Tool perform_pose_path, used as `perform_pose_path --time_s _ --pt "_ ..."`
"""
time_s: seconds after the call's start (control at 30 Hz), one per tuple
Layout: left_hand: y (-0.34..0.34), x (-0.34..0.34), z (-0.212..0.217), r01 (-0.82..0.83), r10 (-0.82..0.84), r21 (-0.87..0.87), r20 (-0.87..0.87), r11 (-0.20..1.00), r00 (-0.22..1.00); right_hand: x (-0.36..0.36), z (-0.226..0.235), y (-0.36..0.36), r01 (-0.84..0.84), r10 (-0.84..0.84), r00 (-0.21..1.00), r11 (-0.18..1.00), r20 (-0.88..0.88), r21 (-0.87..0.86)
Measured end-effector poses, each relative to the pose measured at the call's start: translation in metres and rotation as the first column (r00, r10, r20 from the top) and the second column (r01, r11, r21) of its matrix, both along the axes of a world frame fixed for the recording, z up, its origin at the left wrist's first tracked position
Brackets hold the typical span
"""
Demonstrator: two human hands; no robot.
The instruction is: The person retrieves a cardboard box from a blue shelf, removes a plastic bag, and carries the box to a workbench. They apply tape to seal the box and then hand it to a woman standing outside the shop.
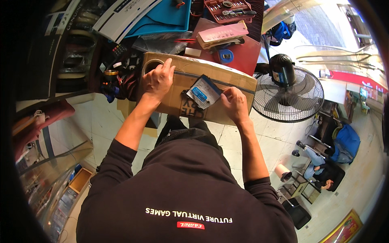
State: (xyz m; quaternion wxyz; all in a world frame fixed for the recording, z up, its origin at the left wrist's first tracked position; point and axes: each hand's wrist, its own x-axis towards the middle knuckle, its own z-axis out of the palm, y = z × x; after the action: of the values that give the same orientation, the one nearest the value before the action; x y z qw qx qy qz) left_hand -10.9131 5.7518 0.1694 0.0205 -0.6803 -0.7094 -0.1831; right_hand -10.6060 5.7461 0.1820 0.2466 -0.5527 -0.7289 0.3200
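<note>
A long brown cardboard box (170, 103) with dark printing lies in front of me at the table's near edge. My left hand (159, 83) is at its left end, fingers curled against a roll of tape (146, 67); part of the roll is hidden behind the hand. Over the box's right half, my right hand (236, 103) is closed, thumb and fingers pinching the right edge of a small dark-edged packet (204, 92) with a white and blue label. The packet lies tilted against the box top.
Behind the box are a pink-topped carton (223, 33), a blue tape measure (225, 56), a red socket set case (231, 11) and a teal tray (166, 18). A black fan (283, 91) stands close on the right. Farther right, a person (320, 170) sits on a chair.
</note>
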Motion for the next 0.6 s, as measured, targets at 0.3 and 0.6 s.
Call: perform_pose_path --time_s 0.3,0.6 --pt "0.003 0.005 0.006 -0.114 0.110 -0.094 -0.049 0.989 0.993 0.021 -0.004 -0.004 0.190 -0.255 0.937 0.945 -0.239 -0.265" --pt "0.007 0.005 0.027 -0.078 0.064 -0.156 -0.094 0.985 0.993 0.040 -0.006 -0.016 0.139 -0.381 0.804 0.867 -0.456 -0.479"
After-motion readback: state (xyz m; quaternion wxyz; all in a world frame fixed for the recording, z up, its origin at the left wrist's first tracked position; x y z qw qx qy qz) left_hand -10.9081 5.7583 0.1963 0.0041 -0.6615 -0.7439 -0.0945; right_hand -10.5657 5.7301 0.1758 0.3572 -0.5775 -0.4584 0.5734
